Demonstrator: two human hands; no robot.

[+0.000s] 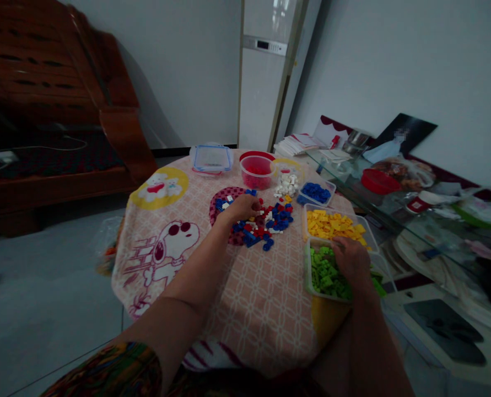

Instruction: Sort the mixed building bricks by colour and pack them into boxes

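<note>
My left hand (245, 208) is over the pile of mixed blue, red and white bricks (276, 218), its fingers bent down toward them; what they hold, if anything, is hidden. My right hand (352, 259) hangs over the tub of green bricks (325, 273), close to the rim shared with the tub of yellow bricks (332, 225). Its fingers are pressed together, and anything between them is too small to make out. Under part of the mixed pile lies a dark red patterned round mat (217, 212).
Behind the pile are a clear lidded box (212, 159), a pink-red tub (257, 172), white bricks (286, 185) and a tub of blue bricks (316, 193). A cluttered glass table (352, 179) stands right, a wooden bench (121, 121) left.
</note>
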